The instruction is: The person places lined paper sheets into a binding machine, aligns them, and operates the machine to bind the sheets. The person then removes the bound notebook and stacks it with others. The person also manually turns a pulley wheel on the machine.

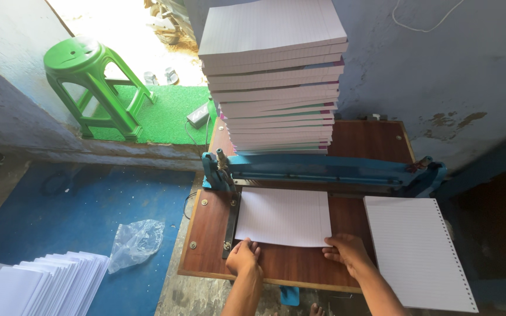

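A thin stack of lined white paper (283,216) lies on the brown wooden board (206,246), its far edge pushed under the blue punching machine (323,171). My left hand (243,257) grips the stack's near left corner. My right hand (346,253) holds the near right corner. Both hands rest on the board at the sheet's near edge. To the right lies a lined pad (417,251) with a row of punched holes along its right edge.
A tall pile of lined paper bundles (273,76) stands behind the machine. A green plastic stool (92,82) and green mat are at the back left. On the blue floor lie a crumpled clear plastic bag (137,241) and fanned white sheets (36,287).
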